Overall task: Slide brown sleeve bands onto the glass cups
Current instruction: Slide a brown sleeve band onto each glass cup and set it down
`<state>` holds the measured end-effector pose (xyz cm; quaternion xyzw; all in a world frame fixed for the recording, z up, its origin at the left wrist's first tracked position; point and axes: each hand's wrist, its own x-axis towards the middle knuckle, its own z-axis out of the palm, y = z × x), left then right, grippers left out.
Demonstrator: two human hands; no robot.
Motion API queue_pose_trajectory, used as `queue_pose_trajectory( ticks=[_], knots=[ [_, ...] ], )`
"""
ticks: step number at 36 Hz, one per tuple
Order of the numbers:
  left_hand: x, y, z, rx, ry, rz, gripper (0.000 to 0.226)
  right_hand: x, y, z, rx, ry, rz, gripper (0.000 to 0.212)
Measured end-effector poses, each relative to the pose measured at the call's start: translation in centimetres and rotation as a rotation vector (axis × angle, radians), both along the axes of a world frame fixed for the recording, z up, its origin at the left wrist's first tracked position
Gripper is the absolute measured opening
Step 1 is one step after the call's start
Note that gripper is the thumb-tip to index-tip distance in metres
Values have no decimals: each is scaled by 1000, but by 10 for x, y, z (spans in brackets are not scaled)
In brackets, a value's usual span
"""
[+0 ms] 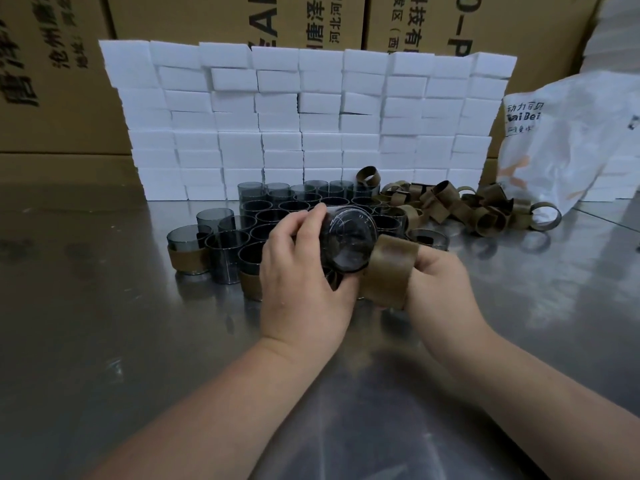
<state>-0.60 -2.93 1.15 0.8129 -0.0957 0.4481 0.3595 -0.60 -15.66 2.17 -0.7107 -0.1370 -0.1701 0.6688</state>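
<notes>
Bench state, head view. Left hand (304,271) is closed around one glass cup (346,240), fingers curled over its wall. The cup is lifted off the metal table (104,341) and tipped on its side. Its thick base faces the right hand, presumably so the band can go on from the closed end while the palm braces the open end.

Right hand (436,278) grips a brown sleeve band (388,271). Most of its fingers are hidden behind the band, so I cannot tell exactly how they lie. The band sits just beside the cup's base, touching or nearly touching its lower edge. It is not yet around the glass.

Step in hand, as I judge it: lining up the band's opening with the base before pushing it on.

Stock: bare cups (277,206) stand upright in a tight cluster behind the hands. The loose bands (450,206) are heaped to their right, on the side of the hand that takes them. Two banded cups (188,258) stand at the cluster's near left edge, so the batch looks to be at an early stage.

Backdrop: a wall of white foam blocks (311,116), cardboard cartons (59,64) and a white plastic bag (571,143).

Risk: the smooth glass could slip if the band binds.
</notes>
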Motion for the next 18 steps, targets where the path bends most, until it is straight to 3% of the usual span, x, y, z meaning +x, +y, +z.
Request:
queue_pose_trajectory(
  ticks=[5,10,15,18],
  knots=[
    [1,1,0,16,-21,11,80,1,3,0,-4,27,10,26],
    [0,2,1,92,-52,44,78,3,0,-3,-97,12,-14,19],
    [-3,2,3,159,-33,49,82,-1,3,1,45,50,96,28],
    [-5,2,4,182,-11,-11,79,-2,5,2,148,88,159,46]
  ],
)
